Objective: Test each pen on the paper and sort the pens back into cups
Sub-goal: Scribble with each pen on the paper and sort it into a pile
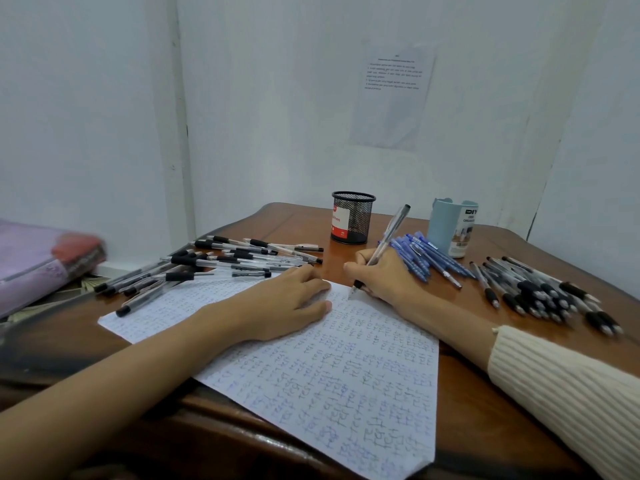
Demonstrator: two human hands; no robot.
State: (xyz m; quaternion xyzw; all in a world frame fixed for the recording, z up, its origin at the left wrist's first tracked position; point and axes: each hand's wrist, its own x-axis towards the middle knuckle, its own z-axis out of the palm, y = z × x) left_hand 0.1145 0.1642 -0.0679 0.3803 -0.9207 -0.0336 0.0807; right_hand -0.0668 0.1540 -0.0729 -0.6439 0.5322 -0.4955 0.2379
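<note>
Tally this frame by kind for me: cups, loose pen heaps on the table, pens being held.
Cups: 2, mesh cup and blue cup
Pen heaps: 3, left black heap, blue heap, right black heap
Held pen: 1
Total: 6

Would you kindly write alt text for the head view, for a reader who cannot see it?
A person's right hand holds a clear pen tip-down on a paper filled with test scribbles, while the left hand lies flat on it. Pen piles, a black mesh cup and a blue cup sit on the table.
</note>
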